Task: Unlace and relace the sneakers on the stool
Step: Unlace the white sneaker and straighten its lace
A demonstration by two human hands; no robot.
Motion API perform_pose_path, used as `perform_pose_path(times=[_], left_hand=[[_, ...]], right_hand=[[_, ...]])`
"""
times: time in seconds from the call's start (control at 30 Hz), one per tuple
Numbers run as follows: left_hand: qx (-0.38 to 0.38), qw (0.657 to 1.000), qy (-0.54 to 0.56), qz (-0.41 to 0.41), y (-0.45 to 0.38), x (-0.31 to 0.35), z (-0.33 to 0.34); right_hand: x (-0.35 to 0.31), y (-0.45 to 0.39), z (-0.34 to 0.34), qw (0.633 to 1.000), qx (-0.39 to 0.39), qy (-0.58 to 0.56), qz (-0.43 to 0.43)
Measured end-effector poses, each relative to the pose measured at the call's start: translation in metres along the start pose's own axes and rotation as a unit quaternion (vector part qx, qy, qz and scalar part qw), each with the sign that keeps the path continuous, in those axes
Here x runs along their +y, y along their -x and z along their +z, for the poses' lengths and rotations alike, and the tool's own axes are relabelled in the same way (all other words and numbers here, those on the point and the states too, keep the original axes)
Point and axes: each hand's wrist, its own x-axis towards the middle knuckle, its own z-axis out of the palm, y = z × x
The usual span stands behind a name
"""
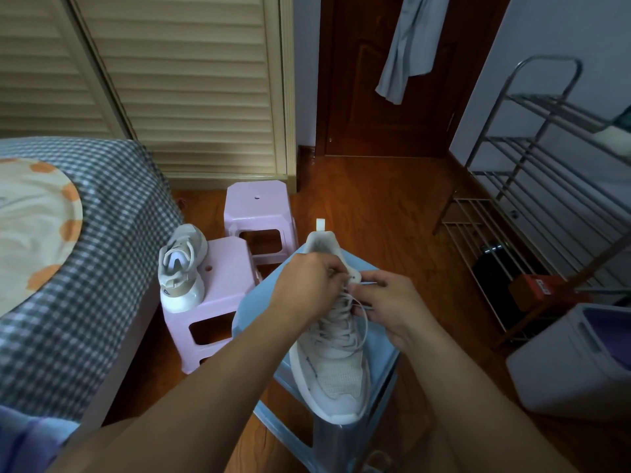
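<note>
While the white sneaker (333, 349) is lying toe-toward-the-person on the blue stool (259, 302), both hands are working at its top eyelets, so the collar is sitting right under the grip. Left hand (304, 285) is curling fingers round the lace (362, 322) near the tongue; right hand (389, 305) is pinching the other lace end just beside it, probably threading or tightening. Second sneaker (182, 268) is waiting upright on the pink stool (218, 295), well left of both hands.
</note>
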Motion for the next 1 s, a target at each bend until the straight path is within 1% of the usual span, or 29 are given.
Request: perform_pose_path(times=[0.1,0.17,0.3,0.37,0.47,0.6,0.67,0.77,0.83,0.87,0.9,0.93,0.97,1.0], left_hand=[[-0.022,1.0,0.021,-0.007,0.0,-0.001,0.0],[-0.022,1.0,0.017,-0.012,-0.001,0.0,0.001],[-0.021,0.999,-0.037,-0.019,-0.005,0.004,0.001],[-0.02,0.997,-0.07,-0.008,-0.007,0.006,0.0],[-0.025,0.995,-0.095,0.025,-0.01,0.003,-0.003],[-0.049,0.991,-0.106,0.064,-0.012,0.0,-0.002],[-0.073,0.988,-0.113,0.073,-0.013,-0.001,-0.003],[-0.084,0.984,-0.13,0.094,-0.011,-0.005,-0.006],[-0.089,0.981,-0.14,0.097,-0.008,-0.005,-0.007],[-0.09,0.981,-0.143,0.095,-0.007,-0.005,-0.008],[-0.09,0.982,-0.143,0.088,-0.006,-0.004,-0.009],[-0.087,0.983,-0.14,0.079,-0.005,-0.004,-0.01],[-0.086,0.985,-0.134,0.071,-0.005,-0.004,-0.011],[-0.088,0.986,-0.124,0.066,-0.004,-0.003,-0.012]], right_hand=[[0.0,0.001,-0.002,1.0,-0.007,-0.003,0.0],[0.001,0.001,-0.004,1.0,-0.013,0.0,-0.004],[0.001,0.001,-0.003,0.997,-0.024,0.063,-0.037],[-0.002,0.002,-0.007,0.994,-0.052,0.085,-0.051],[-0.009,0.004,-0.015,0.992,-0.094,0.07,-0.044],[-0.012,-0.001,-0.014,0.998,-0.052,0.032,-0.021],[-0.011,-0.003,-0.012,0.998,-0.053,0.031,-0.014],[-0.011,-0.003,-0.01,0.997,-0.059,0.046,-0.01],[-0.019,-0.002,-0.018,0.998,-0.035,0.052,0.007],[-0.025,-0.003,-0.029,0.999,-0.014,0.025,0.024],[-0.03,-0.004,-0.045,0.999,0.008,-0.029,0.038],[-0.035,-0.005,-0.062,0.992,0.029,-0.108,0.05],[-0.039,-0.005,-0.08,0.973,0.057,-0.214,0.061],[-0.042,-0.004,-0.093,0.937,0.083,-0.332,0.069]])
